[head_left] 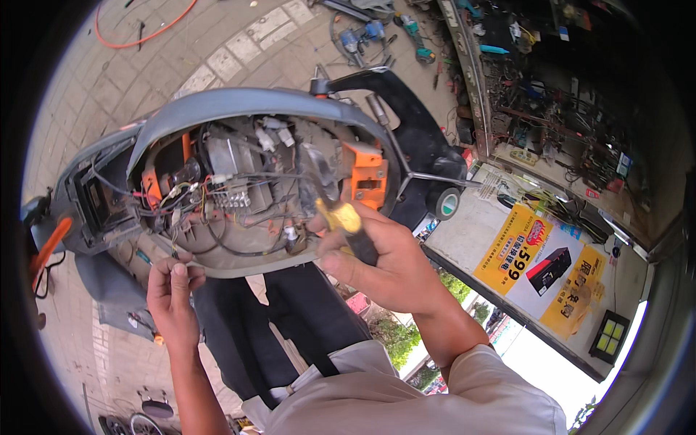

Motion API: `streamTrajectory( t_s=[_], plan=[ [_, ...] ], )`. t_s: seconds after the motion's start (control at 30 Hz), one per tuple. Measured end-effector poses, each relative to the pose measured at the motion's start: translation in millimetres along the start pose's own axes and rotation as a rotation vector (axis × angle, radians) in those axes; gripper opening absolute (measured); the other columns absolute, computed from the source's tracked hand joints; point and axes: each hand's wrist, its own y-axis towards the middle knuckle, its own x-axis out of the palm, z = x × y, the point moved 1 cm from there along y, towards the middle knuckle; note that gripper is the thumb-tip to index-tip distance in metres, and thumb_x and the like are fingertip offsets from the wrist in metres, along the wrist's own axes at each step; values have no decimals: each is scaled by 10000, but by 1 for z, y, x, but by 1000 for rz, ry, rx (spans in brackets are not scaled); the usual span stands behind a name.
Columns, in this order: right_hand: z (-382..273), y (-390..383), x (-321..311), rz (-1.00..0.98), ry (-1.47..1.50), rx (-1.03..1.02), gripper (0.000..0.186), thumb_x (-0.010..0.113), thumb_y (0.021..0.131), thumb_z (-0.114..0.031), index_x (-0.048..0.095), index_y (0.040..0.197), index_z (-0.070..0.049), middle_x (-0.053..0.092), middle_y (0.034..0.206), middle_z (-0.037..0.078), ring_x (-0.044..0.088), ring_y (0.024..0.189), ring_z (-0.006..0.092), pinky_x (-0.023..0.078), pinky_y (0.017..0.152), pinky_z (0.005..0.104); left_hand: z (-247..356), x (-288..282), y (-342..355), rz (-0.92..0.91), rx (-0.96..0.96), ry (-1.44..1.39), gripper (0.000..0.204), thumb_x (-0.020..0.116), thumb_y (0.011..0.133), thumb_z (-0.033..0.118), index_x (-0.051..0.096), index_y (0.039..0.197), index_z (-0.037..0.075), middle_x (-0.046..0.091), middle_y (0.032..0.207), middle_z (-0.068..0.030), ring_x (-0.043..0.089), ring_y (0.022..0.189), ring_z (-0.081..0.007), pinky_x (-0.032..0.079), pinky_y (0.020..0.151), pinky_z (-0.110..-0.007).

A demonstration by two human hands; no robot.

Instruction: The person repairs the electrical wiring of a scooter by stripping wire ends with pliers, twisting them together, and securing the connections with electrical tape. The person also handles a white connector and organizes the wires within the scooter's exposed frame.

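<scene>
A grey scooter body (pixel 246 103) lies open across the view, showing tangled wires, white connectors (pixel 279 134), a silver finned box (pixel 230 156), a terminal block (pixel 233 199) and an orange bracket (pixel 366 174). My left hand (pixel 174 293) pinches the end of a thin wire (pixel 175 251) at the compartment's near edge. My right hand (pixel 380 264) grips a yellow-and-black handled tool (pixel 346 221) over the compartment's right part; its blurred tip is hard to make out.
Power tools (pixel 412 36) and an orange hose (pixel 145 42) lie on the paving (pixel 109 87) beyond. A cluttered shelf (pixel 551 109) and a board with a yellow poster (pixel 493 268) stand at the right. A wheel (pixel 145 424) shows at the lower left.
</scene>
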Motion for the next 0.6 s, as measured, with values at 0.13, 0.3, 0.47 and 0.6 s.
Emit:
streamTrajectory(
  t_s=[0.13,0.3,0.47,0.6],
  plan=[
    [14,-31,-24,231,-293,-147,248,693,827,-113,639,1036,11,587,1110,131,590,997,269,462,856,344,-21,-10,-4,-42,-68,-97,192,556,974,197,583,1012,10,653,954,-106,574,620,-113,462,561,-216],
    [48,-12,21,32,-735,-388,315,727,688,-21,614,974,48,515,1197,197,533,1080,386,446,912,438,-2,8,-1,-145,-283,-456,211,545,949,77,572,1108,-59,652,1078,-191,689,800,-186,599,723,-280],
    [55,34,61,-159,-838,-581,246,718,663,-41,610,877,13,520,1185,186,507,1096,352,415,922,459,3,-4,-5,-104,-306,-534,186,550,935,59,603,1062,-66,684,963,-180,709,762,-220,614,688,-290],
    [60,51,82,-145,-950,-689,135,615,773,-79,614,871,14,539,1153,175,513,1075,338,406,915,448,-6,-14,-6,-97,-291,-535,176,559,933,64,613,1036,-69,683,868,-145,708,739,-220,613,674,-287]
  ],
)
